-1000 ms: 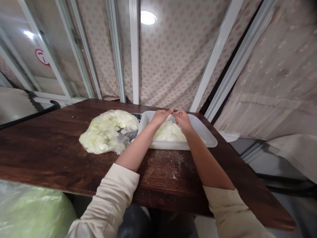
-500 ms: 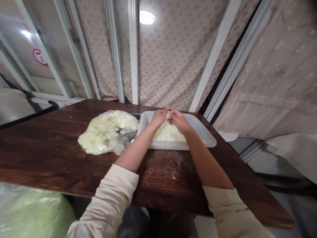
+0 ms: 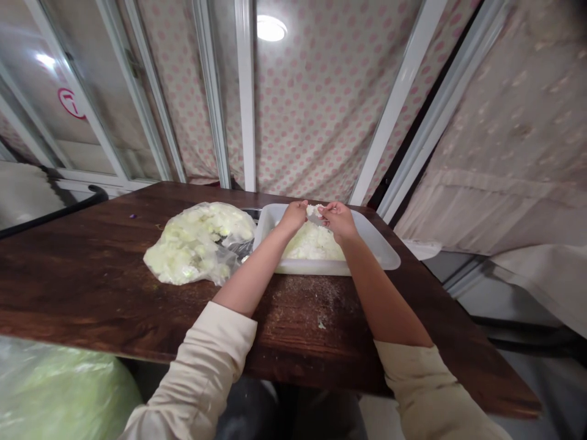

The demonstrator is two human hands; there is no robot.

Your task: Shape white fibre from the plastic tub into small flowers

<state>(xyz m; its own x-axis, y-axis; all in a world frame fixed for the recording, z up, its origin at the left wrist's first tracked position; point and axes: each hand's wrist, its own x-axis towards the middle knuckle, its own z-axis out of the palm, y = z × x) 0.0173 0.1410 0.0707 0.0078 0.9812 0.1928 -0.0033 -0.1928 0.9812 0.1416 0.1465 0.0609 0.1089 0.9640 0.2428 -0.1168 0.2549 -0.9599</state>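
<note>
Above the far side of a white plastic tray, a small whitish, ragged-edged piece stretches between my two hands. My left hand pinches its left end. The other end is held by the fingertips of my right hand. Beneath them in the tray lies a heap of pale yellow-white pieces, too fine to tell their kind. My forearms cover part of the tray's front wall. Left of the tray lies a clear plastic bag full of similar pale yellowish pieces.
The dark wooden table carries everything, with white crumbs near its front. A metallic rim shows behind the bag. Below the table's left edge stands a large bag with yellow-green contents. Framed glass with a dotted curtain rises behind.
My hands have moved apart, the right one going rightward. More of the whitish piece now shows between them. The tray and the bag stay where they were.
</note>
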